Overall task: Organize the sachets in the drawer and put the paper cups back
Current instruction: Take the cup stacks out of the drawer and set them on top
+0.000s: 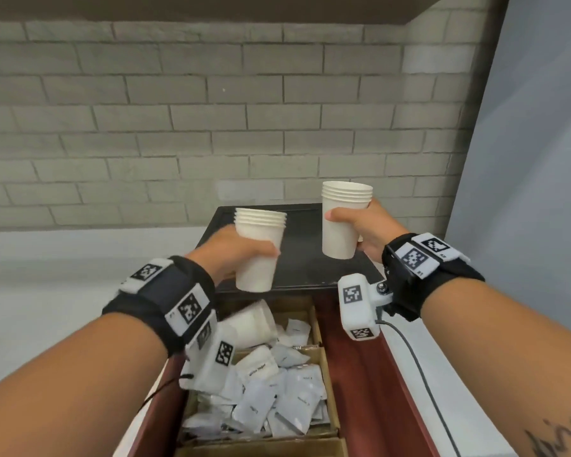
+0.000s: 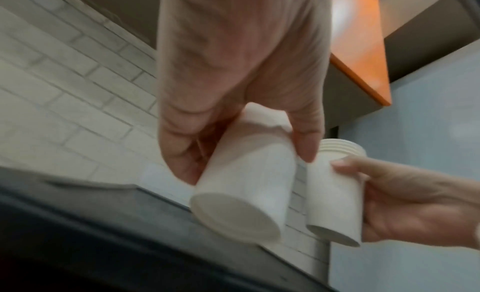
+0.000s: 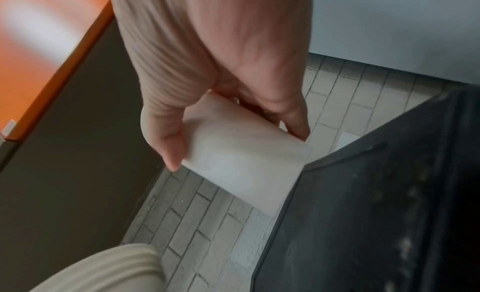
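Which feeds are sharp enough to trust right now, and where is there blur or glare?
Head view: mostly sharp, both cup stacks crisp, left stack and right stack; the cup in the drawer is smeared. Left wrist view: soft motion blur, left hand hazy. Right wrist view: right hand blurred, glare on the orange panel.

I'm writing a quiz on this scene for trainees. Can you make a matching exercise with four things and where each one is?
Things:
1. left-hand cup stack
2. right-hand cup stack
3. sachets
4. black tray

Places:
A. on the counter by the brick wall
B. loose in the open drawer
C. held in the left hand
D. held higher, in the right hand

Pairs: 1-C, 2-D, 3-B, 4-A
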A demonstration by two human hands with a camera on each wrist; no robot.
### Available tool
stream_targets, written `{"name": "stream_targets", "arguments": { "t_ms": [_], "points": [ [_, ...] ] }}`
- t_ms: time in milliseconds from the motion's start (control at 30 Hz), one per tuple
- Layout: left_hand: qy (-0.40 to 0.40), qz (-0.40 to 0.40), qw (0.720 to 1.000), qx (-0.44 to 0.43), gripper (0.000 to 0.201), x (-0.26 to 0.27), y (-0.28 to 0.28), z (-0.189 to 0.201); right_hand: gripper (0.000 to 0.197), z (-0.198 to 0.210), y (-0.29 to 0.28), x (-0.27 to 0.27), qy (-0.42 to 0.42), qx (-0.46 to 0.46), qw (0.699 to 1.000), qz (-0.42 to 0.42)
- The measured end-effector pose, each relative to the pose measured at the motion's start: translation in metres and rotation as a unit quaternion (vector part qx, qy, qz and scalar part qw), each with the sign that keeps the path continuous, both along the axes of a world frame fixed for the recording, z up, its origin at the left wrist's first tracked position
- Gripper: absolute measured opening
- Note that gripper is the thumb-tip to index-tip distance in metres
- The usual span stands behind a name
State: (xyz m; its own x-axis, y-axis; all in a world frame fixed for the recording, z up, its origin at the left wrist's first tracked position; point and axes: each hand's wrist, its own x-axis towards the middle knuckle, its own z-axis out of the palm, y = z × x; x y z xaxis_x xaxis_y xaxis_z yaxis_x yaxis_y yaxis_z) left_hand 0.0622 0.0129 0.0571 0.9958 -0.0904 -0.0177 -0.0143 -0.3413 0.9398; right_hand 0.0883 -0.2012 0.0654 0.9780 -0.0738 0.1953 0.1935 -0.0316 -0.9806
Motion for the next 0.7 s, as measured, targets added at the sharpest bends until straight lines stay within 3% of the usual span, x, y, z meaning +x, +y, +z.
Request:
{"name": "stream_targets", "arguments": {
  "t_ms": [200, 367, 533, 633, 700],
  "points": [
    [-0.085, 0.141, 0.983, -0.077, 0.082, 0.083, 0.027, 0.003, 0.04, 0.006, 0.011, 0.053, 0.047, -0.012, 0.999, -0.016],
    [-0.053, 0.154, 0.985, -0.053, 0.066, 0.134, 0.035, 0.006, 0.072, -0.005, 0.01, 0.11, 0.102, -0.034, 0.994, -0.037],
    [0.013, 0.141, 0.99, 0.014, 0.062, 0.169, 0.039, 0.004, 0.087, -0.018, 0.008, 0.151, 0.164, -0.093, 0.982, -0.033],
    [0.053, 0.134, 0.987, 0.068, 0.066, 0.183, 0.041, 0.003, 0.07, -0.021, 0.008, 0.159, 0.203, -0.131, 0.97, -0.022],
    [0.088, 0.131, 0.982, 0.107, 0.065, 0.184, 0.04, 0.003, 0.072, -0.028, 0.005, 0.163, 0.239, -0.146, 0.96, -0.018]
  ]
}}
